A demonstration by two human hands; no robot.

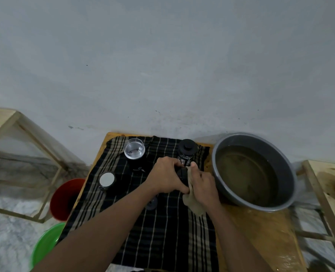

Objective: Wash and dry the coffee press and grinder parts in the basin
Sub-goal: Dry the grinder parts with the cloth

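On a dark striped cloth my left hand grips a black part, mostly hidden by my fingers. Against that part my right hand presses a beige rag, whose tail hangs down to the cloth. Just behind my hands stands the coffee press with its black lid on. The grinder, black with a clear cap, stands at the back left. A small black jar with a white top sits to the left. A small dark disc lies below my left wrist.
A grey basin of murky water fills the table's right side, close to my right hand. The wooden table is wet near it. On the floor to the left are a red bucket and a green bowl. Wooden frames stand left and right.
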